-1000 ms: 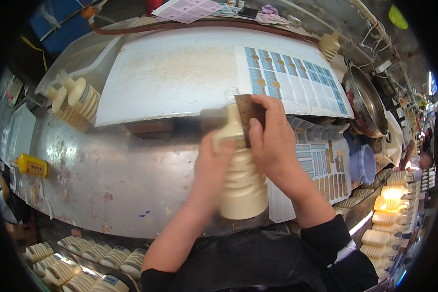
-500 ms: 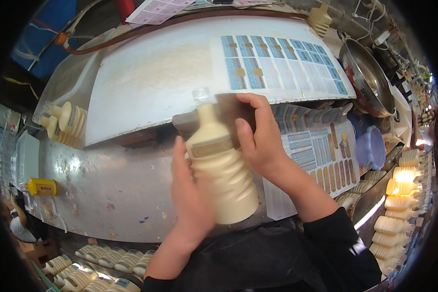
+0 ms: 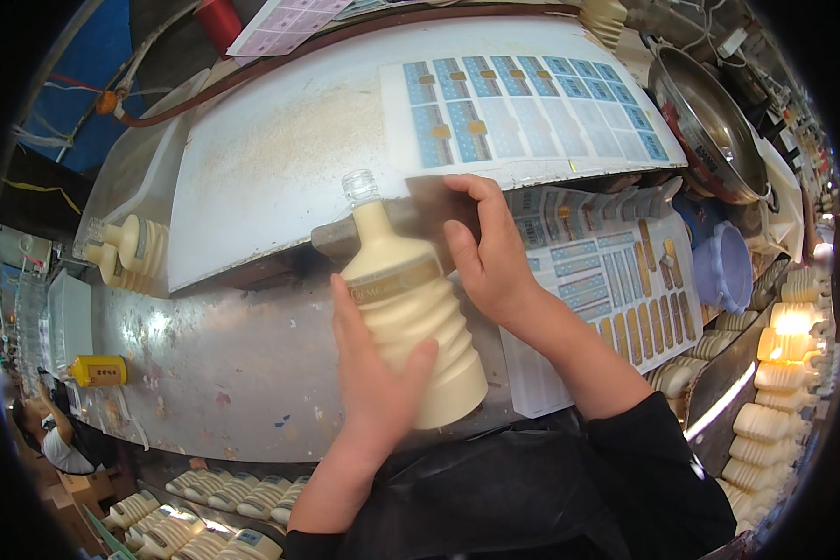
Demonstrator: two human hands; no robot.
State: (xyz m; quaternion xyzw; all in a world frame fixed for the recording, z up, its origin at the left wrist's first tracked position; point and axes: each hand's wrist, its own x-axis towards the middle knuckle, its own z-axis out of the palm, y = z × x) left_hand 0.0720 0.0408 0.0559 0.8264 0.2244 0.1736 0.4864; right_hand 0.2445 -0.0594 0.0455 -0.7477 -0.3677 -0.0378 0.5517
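A cream plastic bottle point(image 3: 420, 322) with ribbed sides, a clear threaded neck and a gold band label point(image 3: 397, 280) lies tilted in front of me, neck pointing away. My left hand point(image 3: 371, 373) grips its left side, the thumb across the ribs and the fingers along the edge. Beside the bottle's shoulder, on the right, my right hand point(image 3: 490, 252) pinches a dark brown flat piece point(image 3: 429, 194), which is blurred by motion and seems apart from the label. A grey-brown block point(image 3: 338, 241) shows behind the bottle's neck.
A white board point(image 3: 280, 140) carries a sheet of blue labels point(image 3: 485, 79). More label sheets point(image 3: 588, 280) lie on the right, near a purple basin point(image 3: 723, 266) and a metal pan point(image 3: 705, 121). Similar bottles point(image 3: 140, 247) stand at left; a yellow bottle point(image 3: 100, 371) lies on the metal table point(image 3: 215, 373).
My left thumb has come down onto the bottle, and the label band now faces more to the left. The right hand keeps the brown piece, nearly in place. The whole view has shifted slightly.
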